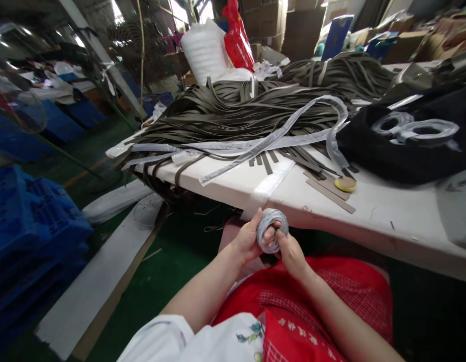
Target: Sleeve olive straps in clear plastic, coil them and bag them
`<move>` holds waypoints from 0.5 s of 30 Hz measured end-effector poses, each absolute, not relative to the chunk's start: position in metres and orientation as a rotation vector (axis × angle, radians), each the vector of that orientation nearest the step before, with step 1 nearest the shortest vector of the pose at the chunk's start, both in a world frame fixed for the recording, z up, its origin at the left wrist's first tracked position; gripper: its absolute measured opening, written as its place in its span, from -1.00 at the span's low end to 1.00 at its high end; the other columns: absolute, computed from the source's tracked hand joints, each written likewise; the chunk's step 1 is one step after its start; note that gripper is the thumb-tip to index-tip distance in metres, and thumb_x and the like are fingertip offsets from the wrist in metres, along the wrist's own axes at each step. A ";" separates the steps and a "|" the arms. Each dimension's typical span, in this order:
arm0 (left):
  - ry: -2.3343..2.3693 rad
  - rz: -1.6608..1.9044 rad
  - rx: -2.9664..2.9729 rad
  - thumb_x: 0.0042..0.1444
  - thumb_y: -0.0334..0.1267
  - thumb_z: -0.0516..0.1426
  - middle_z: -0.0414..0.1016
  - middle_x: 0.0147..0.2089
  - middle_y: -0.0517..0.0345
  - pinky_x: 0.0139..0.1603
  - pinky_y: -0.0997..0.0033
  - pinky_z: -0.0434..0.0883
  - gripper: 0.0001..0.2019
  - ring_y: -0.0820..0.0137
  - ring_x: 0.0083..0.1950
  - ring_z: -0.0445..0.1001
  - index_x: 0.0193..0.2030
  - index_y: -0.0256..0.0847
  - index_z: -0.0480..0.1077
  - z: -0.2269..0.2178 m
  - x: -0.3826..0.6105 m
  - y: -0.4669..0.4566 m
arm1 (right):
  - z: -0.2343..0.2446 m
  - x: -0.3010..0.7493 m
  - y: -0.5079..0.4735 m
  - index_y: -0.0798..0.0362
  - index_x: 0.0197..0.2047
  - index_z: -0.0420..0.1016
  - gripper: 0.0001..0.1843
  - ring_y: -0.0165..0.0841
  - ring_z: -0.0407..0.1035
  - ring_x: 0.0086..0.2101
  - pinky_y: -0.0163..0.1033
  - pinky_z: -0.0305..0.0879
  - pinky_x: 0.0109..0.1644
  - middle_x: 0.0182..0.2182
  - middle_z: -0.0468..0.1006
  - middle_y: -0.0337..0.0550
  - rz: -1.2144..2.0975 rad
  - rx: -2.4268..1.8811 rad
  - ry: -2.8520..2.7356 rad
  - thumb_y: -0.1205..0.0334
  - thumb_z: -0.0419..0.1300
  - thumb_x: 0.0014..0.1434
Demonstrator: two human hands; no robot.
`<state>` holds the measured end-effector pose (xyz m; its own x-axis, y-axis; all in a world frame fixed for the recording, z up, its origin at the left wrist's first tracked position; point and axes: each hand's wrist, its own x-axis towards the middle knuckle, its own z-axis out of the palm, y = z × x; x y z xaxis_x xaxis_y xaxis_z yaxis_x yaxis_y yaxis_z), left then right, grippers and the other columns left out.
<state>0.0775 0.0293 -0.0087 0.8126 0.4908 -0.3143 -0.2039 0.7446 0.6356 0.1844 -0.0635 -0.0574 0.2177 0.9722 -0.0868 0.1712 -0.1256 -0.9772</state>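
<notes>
A small ring-shaped coil of greyish translucent strip (269, 217) is in front of me, just below the table's near edge. My left hand (248, 240) is closed around its left side. On the right side, my right hand (293, 255) grips the same coil, with some fingertips showing through its hole. Beyond the hands, a long translucent strip (293, 118) loops over dark olive flat straps (233, 113) on the white table (293, 201).
Two clear coils (425, 131) lie on a black cloth (402, 163) at right. A yellow-edged disc (345, 184) rests by short strap pieces. Blue plastic pallets (36, 216) are stacked at left, beside a pale board (100, 271) on the floor.
</notes>
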 end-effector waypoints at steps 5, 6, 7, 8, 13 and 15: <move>0.782 0.711 1.120 0.13 0.12 0.18 0.53 -0.33 0.11 -0.23 0.40 0.38 -0.56 0.40 -0.35 0.42 -0.14 -0.27 0.50 -0.023 0.073 0.035 | -0.046 0.235 -0.067 0.08 -0.01 0.45 -0.45 -0.11 0.45 -0.11 -0.11 0.35 0.02 -0.12 0.58 0.00 1.104 -1.529 -1.494 -0.21 -0.06 0.31; 0.768 0.720 1.264 0.17 0.08 0.15 0.55 -0.25 0.09 -0.14 0.38 0.39 -0.60 0.36 -0.25 0.45 -0.08 -0.23 0.51 -0.026 0.071 0.034 | -0.044 0.243 -0.068 0.08 -0.02 0.47 -0.47 -0.13 0.46 -0.14 -0.12 0.34 0.00 -0.14 0.59 -0.01 1.141 -1.571 -1.598 -0.19 -0.02 0.30; 0.718 0.672 1.420 0.21 0.04 0.12 0.56 -0.19 0.06 -0.06 0.35 0.38 -0.63 0.33 -0.17 0.47 -0.04 -0.19 0.51 -0.029 0.069 0.031 | -0.044 0.248 -0.070 0.08 -0.07 0.50 -0.49 -0.14 0.47 -0.20 -0.14 0.35 -0.06 -0.19 0.61 -0.02 1.177 -1.625 -1.689 -0.18 0.01 0.30; 0.659 0.585 1.574 0.24 0.00 0.08 0.57 -0.15 0.03 -0.01 0.31 0.37 -0.64 0.29 -0.12 0.48 -0.02 -0.17 0.53 -0.032 0.067 0.026 | -0.044 0.250 -0.072 0.10 -0.12 0.52 -0.51 -0.17 0.47 -0.26 -0.16 0.34 -0.13 -0.24 0.62 -0.03 1.201 -1.677 -1.760 -0.16 0.03 0.29; 0.675 0.245 1.888 0.30 -0.13 0.02 0.61 -0.08 0.01 0.00 0.28 0.38 -0.67 0.23 -0.08 0.51 0.02 -0.12 0.55 -0.056 0.056 -0.009 | -0.043 0.241 -0.084 0.12 -0.25 0.60 -0.55 -0.23 0.45 -0.39 -0.25 0.28 -0.32 -0.36 0.63 -0.06 1.402 -1.755 -1.921 -0.07 0.06 0.29; 0.711 0.215 1.813 0.31 -0.13 0.00 0.62 -0.08 0.01 0.02 0.29 0.39 -0.66 0.24 -0.06 0.52 -0.02 -0.14 0.56 -0.065 0.048 -0.017 | -0.032 0.244 -0.084 0.09 -0.26 0.61 -0.58 -0.24 0.45 -0.41 -0.25 0.28 -0.33 -0.39 0.63 -0.08 1.327 -1.849 -1.914 -0.09 0.11 0.25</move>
<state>0.0480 -0.0171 -0.0649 0.8020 0.5644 -0.1958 0.3614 -0.1973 0.9113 0.2438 -0.0840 -0.0318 -0.2182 0.8691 -0.4439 0.7203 -0.1635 -0.6741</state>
